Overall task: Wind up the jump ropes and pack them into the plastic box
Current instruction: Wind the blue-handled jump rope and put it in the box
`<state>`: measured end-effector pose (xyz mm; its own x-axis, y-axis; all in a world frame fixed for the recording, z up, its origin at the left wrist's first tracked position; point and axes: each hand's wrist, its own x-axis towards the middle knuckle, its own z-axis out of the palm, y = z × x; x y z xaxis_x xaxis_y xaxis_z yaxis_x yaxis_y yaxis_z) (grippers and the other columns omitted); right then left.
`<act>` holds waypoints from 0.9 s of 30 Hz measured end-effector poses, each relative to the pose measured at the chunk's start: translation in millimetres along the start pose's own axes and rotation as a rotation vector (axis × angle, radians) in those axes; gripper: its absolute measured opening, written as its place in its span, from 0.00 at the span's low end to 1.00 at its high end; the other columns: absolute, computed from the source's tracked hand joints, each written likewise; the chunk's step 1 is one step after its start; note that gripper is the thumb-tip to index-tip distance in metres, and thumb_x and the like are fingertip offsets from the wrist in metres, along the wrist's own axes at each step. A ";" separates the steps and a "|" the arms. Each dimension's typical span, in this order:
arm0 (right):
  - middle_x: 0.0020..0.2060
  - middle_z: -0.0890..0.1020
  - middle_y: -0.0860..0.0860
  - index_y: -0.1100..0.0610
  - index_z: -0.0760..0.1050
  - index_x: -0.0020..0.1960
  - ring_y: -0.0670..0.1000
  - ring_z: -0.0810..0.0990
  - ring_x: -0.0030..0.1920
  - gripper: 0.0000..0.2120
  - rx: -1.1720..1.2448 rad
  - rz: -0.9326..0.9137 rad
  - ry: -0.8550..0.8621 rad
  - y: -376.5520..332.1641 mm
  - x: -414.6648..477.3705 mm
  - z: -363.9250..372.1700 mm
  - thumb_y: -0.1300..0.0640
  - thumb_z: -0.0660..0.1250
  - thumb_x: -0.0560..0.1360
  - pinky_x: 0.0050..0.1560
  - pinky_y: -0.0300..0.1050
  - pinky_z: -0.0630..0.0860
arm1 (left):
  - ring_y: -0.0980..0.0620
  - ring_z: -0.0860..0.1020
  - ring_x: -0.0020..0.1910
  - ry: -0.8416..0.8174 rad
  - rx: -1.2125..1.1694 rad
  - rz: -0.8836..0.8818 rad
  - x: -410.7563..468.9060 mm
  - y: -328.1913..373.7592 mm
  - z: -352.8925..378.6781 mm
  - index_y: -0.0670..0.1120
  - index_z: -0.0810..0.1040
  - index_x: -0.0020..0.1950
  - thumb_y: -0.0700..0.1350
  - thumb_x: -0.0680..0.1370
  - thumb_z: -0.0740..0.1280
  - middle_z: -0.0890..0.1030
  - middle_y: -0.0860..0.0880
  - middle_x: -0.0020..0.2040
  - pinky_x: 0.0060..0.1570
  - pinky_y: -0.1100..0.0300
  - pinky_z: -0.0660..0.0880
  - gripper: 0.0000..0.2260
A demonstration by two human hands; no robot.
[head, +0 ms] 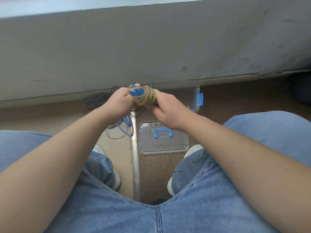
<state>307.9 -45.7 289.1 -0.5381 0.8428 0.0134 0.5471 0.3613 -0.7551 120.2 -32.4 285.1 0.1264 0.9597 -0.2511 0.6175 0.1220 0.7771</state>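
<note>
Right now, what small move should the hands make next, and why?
Probably carry the wound rope to the right and lower it into the plastic box: its coils look finished, the left hand and right hand both grip it, and the box stands open.

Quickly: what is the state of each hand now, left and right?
Left hand: grips the handles.
Right hand: grips the rope coil.
</note>
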 end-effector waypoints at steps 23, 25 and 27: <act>0.53 0.80 0.60 0.60 0.69 0.58 0.62 0.79 0.50 0.07 -0.539 0.271 -0.179 18.9 4.5 1.1 0.57 0.58 0.82 0.45 0.52 0.73 | 0.45 0.76 0.35 -0.141 0.909 0.493 -9.1 7.4 1.4 0.47 0.74 0.42 0.56 0.83 0.54 0.75 0.48 0.34 0.37 0.51 0.76 0.18; 0.50 0.80 0.58 0.58 0.66 0.54 0.59 0.78 0.46 0.03 -0.574 0.223 -0.216 18.9 4.2 4.1 0.58 0.59 0.82 0.42 0.51 0.71 | 0.44 0.77 0.36 -0.103 0.896 0.599 -5.3 7.0 -2.3 0.47 0.77 0.44 0.59 0.81 0.53 0.77 0.48 0.36 0.35 0.52 0.76 0.21; 0.47 0.79 0.56 0.55 0.63 0.51 0.56 0.75 0.42 0.04 -0.579 0.169 -0.268 18.7 3.9 4.0 0.57 0.58 0.82 0.40 0.50 0.69 | 0.45 0.75 0.32 -0.028 0.869 0.700 -4.8 8.4 -5.5 0.48 0.80 0.43 0.64 0.80 0.50 0.76 0.50 0.35 0.30 0.56 0.71 0.26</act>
<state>313.5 -37.3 272.3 -0.5146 0.8052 -0.2948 0.8543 0.4521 -0.2565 120.5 -34.6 296.0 0.6696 0.7401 0.0624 0.7350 -0.6724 0.0876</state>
